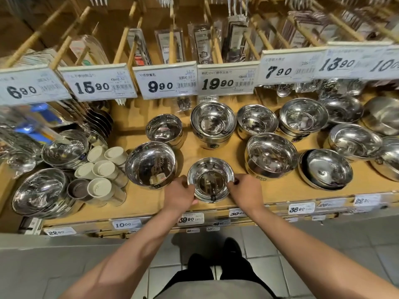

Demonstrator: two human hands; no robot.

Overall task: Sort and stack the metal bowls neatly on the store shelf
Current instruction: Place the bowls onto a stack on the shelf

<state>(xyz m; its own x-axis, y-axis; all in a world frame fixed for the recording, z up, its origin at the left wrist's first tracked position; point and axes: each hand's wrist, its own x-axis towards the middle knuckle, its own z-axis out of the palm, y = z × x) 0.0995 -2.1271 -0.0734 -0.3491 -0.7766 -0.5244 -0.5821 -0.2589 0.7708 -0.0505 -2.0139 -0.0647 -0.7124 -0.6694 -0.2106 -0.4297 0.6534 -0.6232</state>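
Here, a small shiny metal bowl (211, 179) sits near the front edge of the wooden shelf (280, 192), right between two hands. The left hand (179, 194) curls its fingers around the bowl's left side, and the right hand (246, 192) curls around its right side, so both hold it at once.

The bowl is round and silver like a mirror, with a dark little sticker low on its front.

Just left of it is a bigger bowl (151, 164) with a small tag inside. Behind it is a stack of bowls (213, 124), and to its right is another big bowl (271, 156).

Above the bowl hang white price cards. They read 6.90 (21, 91), 15.90 (91, 86), 9.90 (160, 86), 19.90 (218, 83), 7.90 (278, 71) and 13.90 (336, 64). Below the bowl, small tags on the shelf's front edge read 39.90 (187, 219) and 10.00 (123, 224).
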